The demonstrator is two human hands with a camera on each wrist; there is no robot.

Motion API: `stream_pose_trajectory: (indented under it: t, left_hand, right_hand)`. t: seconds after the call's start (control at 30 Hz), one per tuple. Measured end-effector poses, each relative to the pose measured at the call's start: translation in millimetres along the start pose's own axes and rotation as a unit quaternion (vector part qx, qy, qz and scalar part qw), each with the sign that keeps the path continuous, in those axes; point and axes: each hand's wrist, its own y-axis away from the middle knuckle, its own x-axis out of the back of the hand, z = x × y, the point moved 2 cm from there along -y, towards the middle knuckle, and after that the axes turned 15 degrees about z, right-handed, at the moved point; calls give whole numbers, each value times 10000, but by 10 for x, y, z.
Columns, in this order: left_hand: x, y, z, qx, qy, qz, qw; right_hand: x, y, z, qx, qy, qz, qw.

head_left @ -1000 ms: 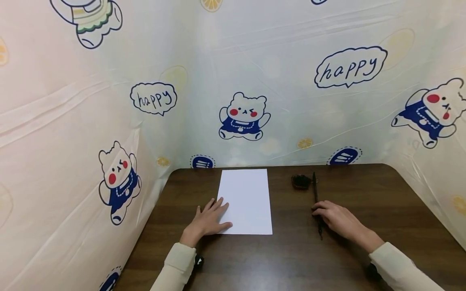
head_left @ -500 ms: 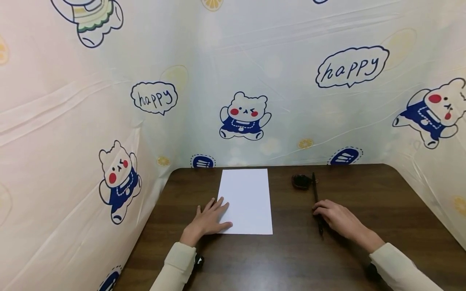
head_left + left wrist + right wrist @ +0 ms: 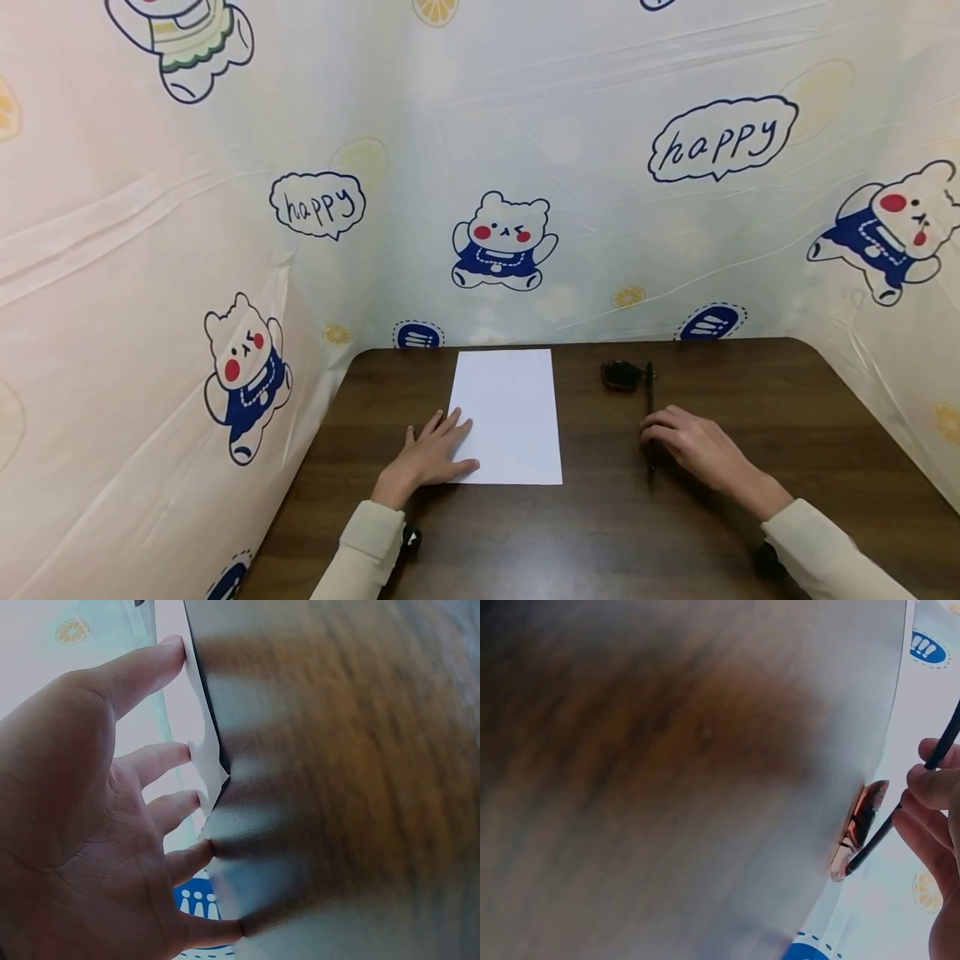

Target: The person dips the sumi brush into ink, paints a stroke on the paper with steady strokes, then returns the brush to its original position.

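My left hand point(image 3: 427, 454) lies with fingers spread over the lower left edge of a blank white sheet of paper point(image 3: 510, 417). In the left wrist view its thumb and two fingertips touch the paper point(image 3: 199, 727), and the other fingertips rest on the table beyond its corner. My right hand point(image 3: 693, 446) pinches a slim dark writing brush point(image 3: 649, 387) between thumb and fingers. The brush point(image 3: 877, 841) slants in the right wrist view, its far end right at a small dark ink dish point(image 3: 621, 375) with a clear part beside it.
The dark wood table point(image 3: 495, 542) has rounded back corners. A pale cloth point(image 3: 405, 125) printed with bears and lemon slices hangs behind it and along both sides. Dark wrist straps point(image 3: 409, 540) show below the sleeves point(image 3: 367, 533).
The near end of the brush has swung slightly left, so it now lies almost straight away from me in the head view. My left hand and the paper stay still.
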Motion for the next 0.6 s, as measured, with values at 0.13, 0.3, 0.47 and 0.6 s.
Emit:
stream_pose_trajectory:
  t: [0.13, 0.3, 0.47, 0.6]
  left_hand:
    - [-1, 1, 2, -26, 15, 9, 10000]
    - [-13, -5, -1, -4, 18, -31, 10000]
    - [-9, -8, -4, -2, 15, 1, 10000]
    - [-8, -7, -7, -4, 18, 3, 10000]
  right_hand:
    - [6, -37, -6, 46, 99, 85, 9999]
    - [53, -104, -2, 111, 181, 175, 9996]
    - [108, -177, 11, 66, 235, 275, 9993]
    - [139, -209, 17, 17, 326, 406, 9986]
